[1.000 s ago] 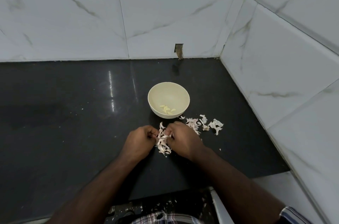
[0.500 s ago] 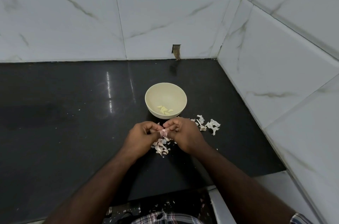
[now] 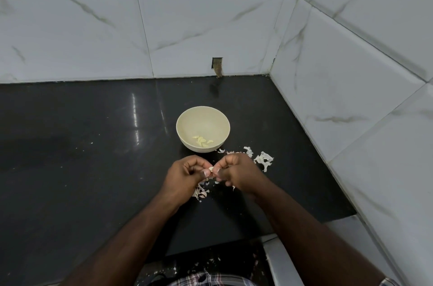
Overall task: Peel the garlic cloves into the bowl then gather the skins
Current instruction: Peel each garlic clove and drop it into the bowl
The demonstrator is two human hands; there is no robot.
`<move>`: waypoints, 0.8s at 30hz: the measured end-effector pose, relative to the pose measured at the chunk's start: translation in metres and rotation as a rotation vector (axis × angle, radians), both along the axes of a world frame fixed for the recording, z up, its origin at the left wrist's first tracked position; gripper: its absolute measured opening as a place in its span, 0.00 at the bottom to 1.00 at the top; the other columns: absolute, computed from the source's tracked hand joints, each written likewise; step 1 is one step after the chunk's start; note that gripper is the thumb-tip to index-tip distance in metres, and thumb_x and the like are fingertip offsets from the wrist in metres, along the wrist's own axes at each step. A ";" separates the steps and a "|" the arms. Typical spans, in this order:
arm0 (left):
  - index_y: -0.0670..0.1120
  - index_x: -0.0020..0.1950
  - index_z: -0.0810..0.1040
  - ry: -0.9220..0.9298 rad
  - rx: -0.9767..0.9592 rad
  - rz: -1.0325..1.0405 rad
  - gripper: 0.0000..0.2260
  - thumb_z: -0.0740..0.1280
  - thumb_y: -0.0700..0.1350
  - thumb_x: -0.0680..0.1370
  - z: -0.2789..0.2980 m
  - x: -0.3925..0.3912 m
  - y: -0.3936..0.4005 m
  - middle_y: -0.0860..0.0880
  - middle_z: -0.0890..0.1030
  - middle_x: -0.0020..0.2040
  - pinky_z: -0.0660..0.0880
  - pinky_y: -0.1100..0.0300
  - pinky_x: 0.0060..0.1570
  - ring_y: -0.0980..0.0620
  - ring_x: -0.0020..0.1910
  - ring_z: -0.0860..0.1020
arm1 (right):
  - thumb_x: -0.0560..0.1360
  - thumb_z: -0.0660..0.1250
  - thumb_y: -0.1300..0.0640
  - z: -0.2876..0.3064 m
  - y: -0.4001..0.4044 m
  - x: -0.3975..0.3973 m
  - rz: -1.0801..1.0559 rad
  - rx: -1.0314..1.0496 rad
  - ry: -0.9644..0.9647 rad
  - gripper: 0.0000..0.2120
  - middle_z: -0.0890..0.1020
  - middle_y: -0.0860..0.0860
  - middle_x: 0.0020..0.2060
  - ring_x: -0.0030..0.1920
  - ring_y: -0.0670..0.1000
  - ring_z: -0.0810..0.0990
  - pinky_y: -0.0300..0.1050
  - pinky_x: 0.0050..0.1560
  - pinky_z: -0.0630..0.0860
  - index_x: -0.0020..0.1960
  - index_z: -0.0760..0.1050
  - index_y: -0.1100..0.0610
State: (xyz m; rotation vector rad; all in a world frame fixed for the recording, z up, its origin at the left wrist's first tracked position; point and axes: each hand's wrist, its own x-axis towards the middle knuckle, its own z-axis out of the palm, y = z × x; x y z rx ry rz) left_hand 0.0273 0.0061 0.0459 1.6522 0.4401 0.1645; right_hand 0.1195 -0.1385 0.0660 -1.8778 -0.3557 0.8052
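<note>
Just before bowl (image 3: 203, 128): left hand (image 3: 185, 175), right hand (image 3: 239, 174) grips pinched on garlic clove (image 3: 211, 169); clove's axis unclear.

The light is dim, cool and even, coming from above. Beyond the pinching hands, 2 bright vertical streaks of glare (image 3: 134, 110) lie on the glossy black counter (image 3: 70, 168), left of the bowl (image 3: 203, 128). Under the forearms the counter darkens into soft shadow. The white wall tiles (image 3: 210, 28) look greyish. Focus is fair at the grip; the garlic skins (image 3: 263, 159) to its right are slightly soft. Tile lines bend toward the edges from wide-angle distortion.
</note>
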 end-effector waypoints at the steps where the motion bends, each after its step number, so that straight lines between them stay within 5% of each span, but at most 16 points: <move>1: 0.45 0.43 0.83 -0.008 0.029 -0.012 0.07 0.72 0.33 0.75 -0.001 0.000 0.000 0.46 0.84 0.36 0.77 0.56 0.43 0.49 0.35 0.80 | 0.75 0.70 0.64 0.000 -0.001 0.001 0.000 -0.002 0.026 0.05 0.84 0.58 0.36 0.39 0.51 0.80 0.39 0.34 0.73 0.41 0.81 0.58; 4: 0.47 0.43 0.84 -0.033 0.090 -0.041 0.08 0.72 0.34 0.75 -0.002 0.001 0.000 0.44 0.84 0.38 0.78 0.50 0.46 0.42 0.40 0.82 | 0.76 0.68 0.65 0.001 -0.004 0.001 -0.009 0.015 0.115 0.05 0.84 0.55 0.37 0.35 0.48 0.79 0.38 0.32 0.72 0.43 0.80 0.59; 6: 0.46 0.44 0.84 -0.023 0.072 -0.007 0.07 0.71 0.34 0.76 -0.001 0.002 -0.002 0.43 0.84 0.38 0.78 0.53 0.45 0.46 0.38 0.81 | 0.76 0.68 0.66 0.000 -0.004 -0.002 -0.035 0.060 0.122 0.04 0.84 0.53 0.36 0.34 0.47 0.78 0.37 0.31 0.71 0.44 0.80 0.60; 12: 0.40 0.48 0.82 0.044 -0.182 0.067 0.03 0.69 0.35 0.78 0.006 0.003 -0.012 0.43 0.85 0.38 0.73 0.66 0.32 0.55 0.33 0.78 | 0.77 0.69 0.66 -0.003 -0.004 -0.006 -0.023 0.134 -0.177 0.04 0.84 0.47 0.33 0.33 0.39 0.80 0.30 0.35 0.73 0.46 0.81 0.61; 18: 0.39 0.48 0.82 0.044 -0.247 0.059 0.03 0.68 0.36 0.79 0.006 0.003 -0.011 0.44 0.85 0.39 0.71 0.64 0.32 0.55 0.33 0.78 | 0.77 0.68 0.68 0.000 -0.005 -0.006 -0.016 0.163 -0.180 0.05 0.86 0.52 0.36 0.36 0.42 0.84 0.30 0.38 0.74 0.48 0.81 0.61; 24: 0.41 0.46 0.83 0.108 -0.309 0.023 0.06 0.66 0.36 0.80 0.008 0.003 -0.010 0.44 0.83 0.38 0.69 0.63 0.32 0.55 0.32 0.75 | 0.77 0.69 0.60 -0.007 -0.001 -0.007 -0.039 -0.049 -0.443 0.07 0.81 0.42 0.35 0.36 0.36 0.77 0.28 0.39 0.68 0.43 0.79 0.49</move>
